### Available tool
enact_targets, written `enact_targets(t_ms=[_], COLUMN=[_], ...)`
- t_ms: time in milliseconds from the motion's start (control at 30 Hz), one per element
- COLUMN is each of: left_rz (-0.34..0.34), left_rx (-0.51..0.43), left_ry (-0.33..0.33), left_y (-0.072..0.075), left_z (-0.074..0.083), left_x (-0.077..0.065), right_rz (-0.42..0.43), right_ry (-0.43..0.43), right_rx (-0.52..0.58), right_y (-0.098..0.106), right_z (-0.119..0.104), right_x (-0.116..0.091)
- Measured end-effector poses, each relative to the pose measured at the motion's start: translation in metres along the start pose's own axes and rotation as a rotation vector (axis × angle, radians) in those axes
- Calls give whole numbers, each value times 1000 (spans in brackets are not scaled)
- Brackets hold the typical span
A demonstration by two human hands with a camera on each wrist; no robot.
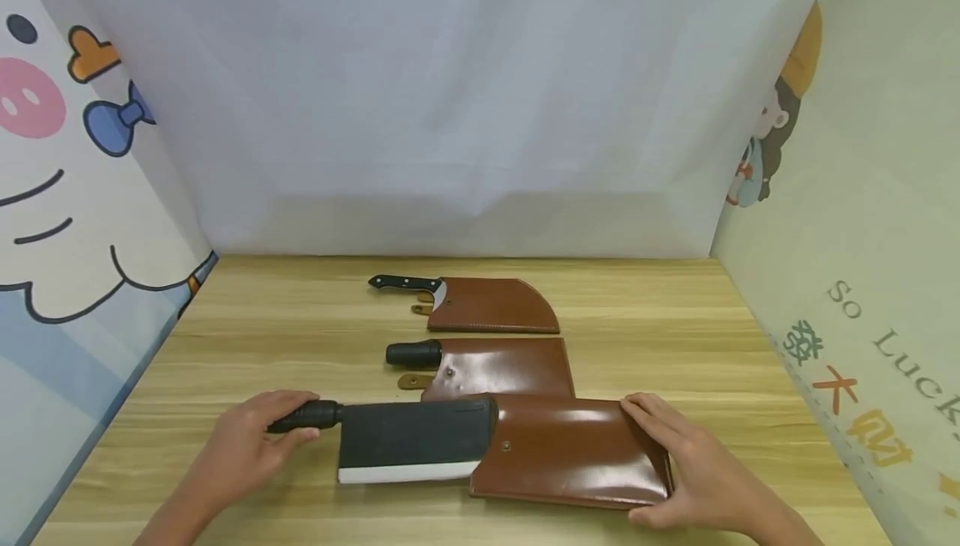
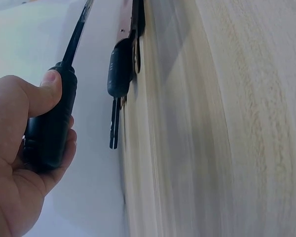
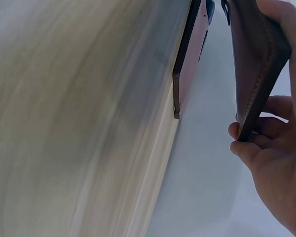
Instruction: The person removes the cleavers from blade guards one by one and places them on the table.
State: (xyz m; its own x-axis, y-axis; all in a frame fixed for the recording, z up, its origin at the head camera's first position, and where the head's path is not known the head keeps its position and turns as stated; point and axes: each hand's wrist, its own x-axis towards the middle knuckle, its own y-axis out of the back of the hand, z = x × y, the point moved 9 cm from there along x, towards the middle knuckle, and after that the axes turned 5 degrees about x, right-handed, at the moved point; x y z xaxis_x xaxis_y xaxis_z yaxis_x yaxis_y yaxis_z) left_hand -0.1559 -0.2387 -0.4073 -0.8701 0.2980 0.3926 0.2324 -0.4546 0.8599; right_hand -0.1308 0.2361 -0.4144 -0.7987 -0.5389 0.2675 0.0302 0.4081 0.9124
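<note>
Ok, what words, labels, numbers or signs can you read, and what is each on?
"So Luck", next letter cut by the frame edge: right wall covering.
"發大财", third character stylised: same covering.
Faint marks below: too small to read.
Orange mark at right edge: cut off, unreadable.
Bare cleaver, front sheath: nothing readable.

the table [image 1: 660, 321] (yellowish, streaked wood grain) carries two knives [image 1: 406, 283] in brown sheaths [image 1: 495, 306].

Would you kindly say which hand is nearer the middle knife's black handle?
Left: the left hand is in front of that black handle and to its left; the right hand, gripping the front sheath, is farther off to its right.
</note>
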Motion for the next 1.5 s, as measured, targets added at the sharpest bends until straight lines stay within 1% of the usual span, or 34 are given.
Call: enact_targets(t_ms=[267, 433, 667, 833, 1000, 1133, 1367, 1500], left_rz=[-25, -34, -53, -95, -144, -158, -170, -217], left_rx=[6, 12, 6, 13, 2, -4, 13, -4], left_ry=[-2, 9, -3, 5, 35, 41, 28, 56], left_y=[5, 8, 9, 4, -5, -11, -18, -24], left_z=[-7, -15, -20, -25, -30, -34, -37, -42], left_x=[-1, -4, -8, -14, -20, -23, -28, -29], right_rz=[-11, -19, -16, -14, -42, -57, -85, -102], right_ry=[12, -10, -39, -41, -49, -49, -33, -31], right_rx=[12, 15, 17, 1, 26, 38, 52, 47], right_y=[6, 10, 15, 18, 15, 13, 6, 1], right_z=[5, 7, 13, 16, 19, 20, 21, 21], right_x=[-6, -9, -15, -20, -21, -22, -24, -24])
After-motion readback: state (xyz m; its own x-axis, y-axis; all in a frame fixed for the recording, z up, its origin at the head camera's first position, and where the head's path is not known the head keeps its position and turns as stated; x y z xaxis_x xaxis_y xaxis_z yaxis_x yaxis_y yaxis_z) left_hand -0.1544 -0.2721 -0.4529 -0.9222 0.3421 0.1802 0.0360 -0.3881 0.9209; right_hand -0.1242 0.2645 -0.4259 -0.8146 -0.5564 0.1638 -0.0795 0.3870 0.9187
